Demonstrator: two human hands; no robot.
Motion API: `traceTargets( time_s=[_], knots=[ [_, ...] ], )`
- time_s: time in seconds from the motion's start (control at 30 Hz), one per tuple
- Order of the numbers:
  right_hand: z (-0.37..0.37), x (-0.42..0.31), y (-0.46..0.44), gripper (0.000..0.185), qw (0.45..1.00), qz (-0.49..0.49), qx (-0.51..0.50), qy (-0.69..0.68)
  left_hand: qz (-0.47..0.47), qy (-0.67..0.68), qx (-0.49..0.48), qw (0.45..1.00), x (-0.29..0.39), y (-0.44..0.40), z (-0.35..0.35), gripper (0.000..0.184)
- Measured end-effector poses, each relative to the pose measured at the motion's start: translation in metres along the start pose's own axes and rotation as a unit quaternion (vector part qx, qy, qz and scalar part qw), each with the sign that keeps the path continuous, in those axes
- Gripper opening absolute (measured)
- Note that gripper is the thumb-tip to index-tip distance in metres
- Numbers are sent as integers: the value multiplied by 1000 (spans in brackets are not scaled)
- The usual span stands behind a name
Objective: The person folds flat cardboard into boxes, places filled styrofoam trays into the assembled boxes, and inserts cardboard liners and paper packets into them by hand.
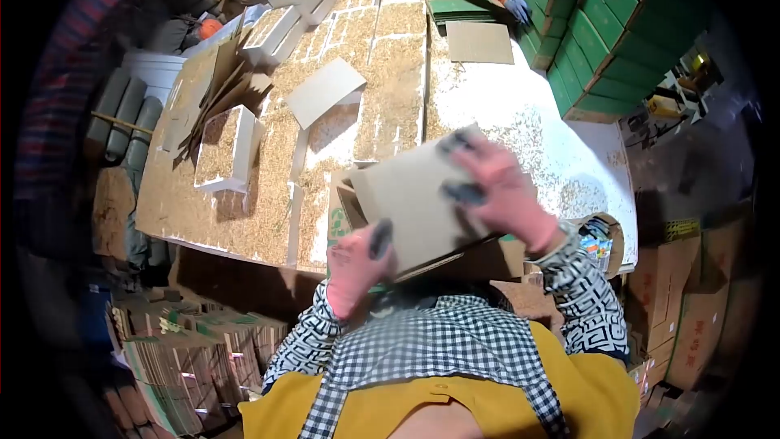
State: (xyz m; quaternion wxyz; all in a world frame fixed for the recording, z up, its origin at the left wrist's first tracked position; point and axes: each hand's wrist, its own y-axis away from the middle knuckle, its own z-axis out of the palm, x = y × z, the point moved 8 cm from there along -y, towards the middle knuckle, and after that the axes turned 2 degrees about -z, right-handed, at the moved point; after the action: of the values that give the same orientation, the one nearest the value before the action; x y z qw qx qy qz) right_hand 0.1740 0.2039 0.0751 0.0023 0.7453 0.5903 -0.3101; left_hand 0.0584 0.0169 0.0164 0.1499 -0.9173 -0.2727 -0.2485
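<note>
Cardboard sheet (414, 203) held tilted over carton (337, 215), table's (581, 142) near edge. Left hand (357, 264) low, thumb at sheet's left side, remaining fingers' grip untellable (partly hidden). Right hand (508, 191) higher, fingers spread, sheet's right part grasped; carton mostly covered. Green boxes (605, 32) stacked, far right corner.

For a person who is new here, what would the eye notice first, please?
Probably the pink-gloved left hand and right hand holding grey cardboard at the near table edge. Next, tall green box stacks at far right, and golden loose material across the table's left.
</note>
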Motion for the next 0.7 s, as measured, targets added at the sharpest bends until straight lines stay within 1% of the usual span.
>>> traceTargets(
  time_s=[0.03, 0.07, 0.1, 0.13, 0.17, 0.2, 0.23, 0.27, 0.3, 0.33, 0.37, 0.4, 0.43, 0.47, 0.5, 0.53, 0.57, 0.6, 0.63, 0.67, 0.7],
  knots=[
    [60, 7, 5, 52, 984, -52, -122, 119, 20, -93, -92, 991, -2, -1, 14, 30],
    [104, 10, 12, 55, 936, -48, -314, 150, 39, -184, -185, 964, -9, 2, 28, 30],
    [138, 21, 28, 51, 900, -25, -413, 137, 63, -203, -241, 947, -20, 1, 38, 34],
    [137, 15, 24, 46, 917, -1, -365, 158, 85, -150, -230, 958, -15, -4, 29, 35],
    [128, 14, 15, 45, 939, -65, -275, 197, 110, -97, -221, 964, -4, -9, 15, 36],
    [117, 13, 9, 43, 946, -128, -183, 235, 133, -43, -212, 967, 4, -14, 3, 37],
    [86, 9, -7, 43, 966, -113, -112, 204, 92, 78, -241, 963, -5, -17, -6, 43],
    [41, 14, -16, 36, 994, -62, -41, 83, 76, 150, -219, 961, -28, -17, -16, 59],
    [3, 32, -10, 31, 998, 56, -15, 21, -14, 178, -118, 977, -58, -18, -31, 66],
    [-25, 59, 5, 27, 984, 172, 12, -42, -104, 202, -16, 974, -88, -13, -43, 73],
    [-24, 89, 25, 20, 942, 255, -12, -219, -89, 176, 16, 980, -118, -8, -32, 79],
    [16, 109, 41, 32, 931, 256, -119, -229, -76, 152, 46, 984, -145, -4, -6, 86],
    [64, 115, 54, 38, 959, 164, -128, -194, -147, 261, -93, 950, -172, 7, 56, 93],
    [99, 106, 61, 45, 976, 69, -136, -155, -169, 151, -95, 969, -145, 5, 79, 93],
    [106, 100, 53, 52, 935, 141, -252, -208, -191, 42, -102, 975, -117, 3, 102, 93],
    [106, 93, 49, 58, 873, 207, -355, -260, -156, -129, -4, 979, -101, -2, 106, 92],
    [79, 110, 40, 64, 920, 222, -113, -303, -192, -21, -18, 981, -104, -7, 112, 91],
    [58, 128, 37, 79, 941, 251, -12, -226, -230, 88, -32, 969, -109, -10, 118, 90],
    [73, 152, 53, 85, 925, 302, -12, -232, -243, 147, -39, 958, -122, -10, 126, 87],
    [106, 157, 64, 91, 894, 303, -40, -328, -268, 247, -41, 930, -122, -8, 126, 81],
    [137, 161, 76, 98, 851, 311, -69, -417, -252, 268, -34, 929, -124, -10, 128, 79]
  ],
)
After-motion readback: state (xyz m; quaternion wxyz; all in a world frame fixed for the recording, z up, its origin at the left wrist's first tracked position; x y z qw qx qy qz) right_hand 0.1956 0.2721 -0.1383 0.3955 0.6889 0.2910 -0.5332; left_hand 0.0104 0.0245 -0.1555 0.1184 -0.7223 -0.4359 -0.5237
